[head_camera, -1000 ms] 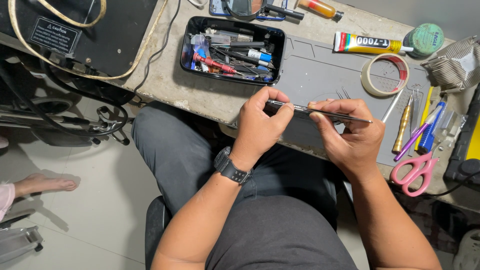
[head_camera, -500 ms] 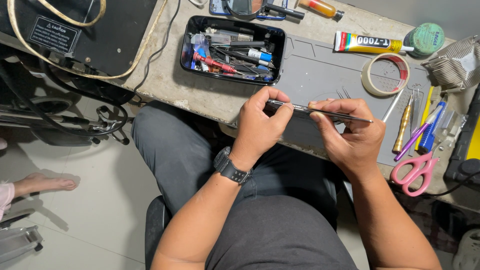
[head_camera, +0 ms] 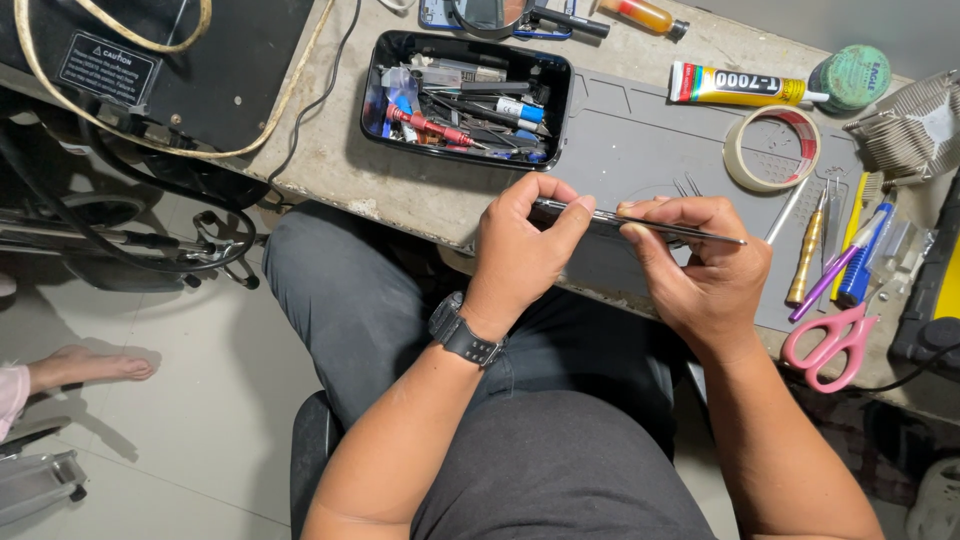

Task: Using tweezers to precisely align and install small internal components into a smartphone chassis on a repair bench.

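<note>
I see the left hand [head_camera: 520, 250] and right hand [head_camera: 700, 265] both pinched shut on a thin dark phone [head_camera: 640, 225], held edge-on just above the bench's grey mat [head_camera: 640, 150]. No gap shows along its edge, so opening looks barely begun. Beyond sit the black tool tray [head_camera: 465, 97], tape roll [head_camera: 771, 148] and pink scissors [head_camera: 830, 345].
</note>
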